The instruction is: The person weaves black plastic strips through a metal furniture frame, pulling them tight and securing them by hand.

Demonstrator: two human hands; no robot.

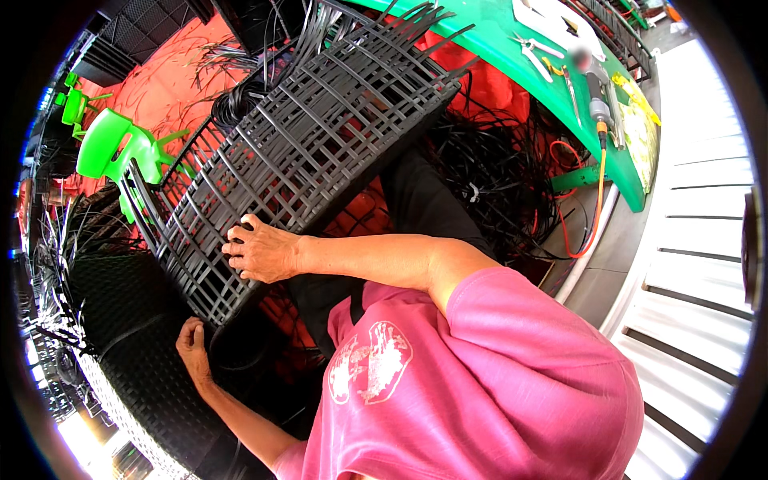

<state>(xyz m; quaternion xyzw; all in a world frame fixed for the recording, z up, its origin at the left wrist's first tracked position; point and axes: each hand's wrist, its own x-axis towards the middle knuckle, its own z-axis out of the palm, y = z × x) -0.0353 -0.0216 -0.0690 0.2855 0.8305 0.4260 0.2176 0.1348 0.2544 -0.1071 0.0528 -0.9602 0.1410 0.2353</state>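
Observation:
A half-woven black frame (288, 148), laced with flat plastic strips, lies tilted across my lap. Loose strip ends fan out from its far right end. My right hand (262, 250) is on the near side of the weave, its fingers bent and closed over the strips. At the frame's near left corner, my left hand (192, 344) has its fingers curled together against the edge. Whatever those fingers pinch is too small to make out. Below the corner is a dark hollow where details are lost.
A green table (488, 36) at the upper right carries white-handled pliers (534, 61) and a power tool (598, 92) with an orange hose (598, 200). Black strips (488, 160) tangle on the floor. A green chair (108, 144), dark woven piece (120, 296) and white slatted bench (696, 276) stand around.

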